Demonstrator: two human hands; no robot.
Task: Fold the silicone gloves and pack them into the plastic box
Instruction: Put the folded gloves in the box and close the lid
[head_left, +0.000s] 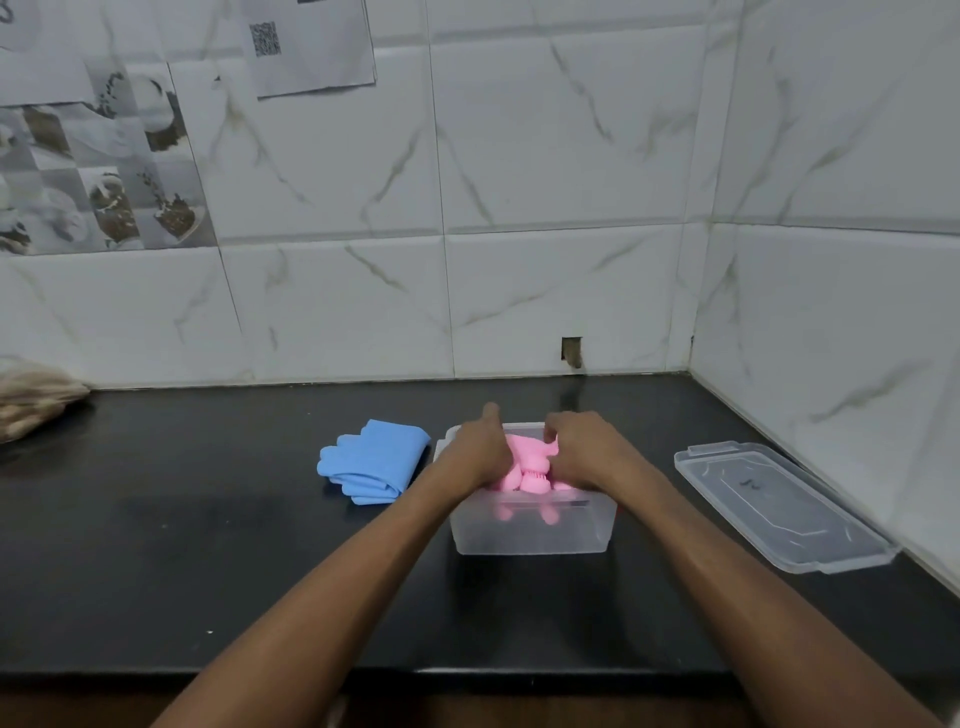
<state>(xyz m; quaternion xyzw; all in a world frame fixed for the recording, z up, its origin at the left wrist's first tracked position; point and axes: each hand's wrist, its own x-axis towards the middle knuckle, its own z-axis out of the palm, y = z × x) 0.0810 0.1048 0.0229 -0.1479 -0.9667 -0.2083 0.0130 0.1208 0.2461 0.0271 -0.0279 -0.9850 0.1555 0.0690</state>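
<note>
Both hands are in the box (530, 530), pressing the pink gloves (527, 465) down. My read: silicone springs back, so I pin the fold flat from both sides to keep it below the rim. Left hand (475, 452) lies palm-down on the left side of the pink bundle, fingers curled over it, thumb up near the far wall; it looks like a press, not a pinch. Right hand (582, 449) is curled on the right side, fingertips dug into the pink, gripping or tucking an edge; I can't tell which. Pink fingertips show through the near wall, so the bundle sits toward the front and isn't fully settled. Blue gloves (371, 460) lie folded on the counter (208, 545) just left of the box, apart from it, within left-hand reach, probably staged as the next load. Lid (779, 501) lies well off to the right near the side wall, clear of the packing. I'd judge the task about halfway: pink nearly in, blue and lid still to go. Risk: pink unfolding on release.
</note>
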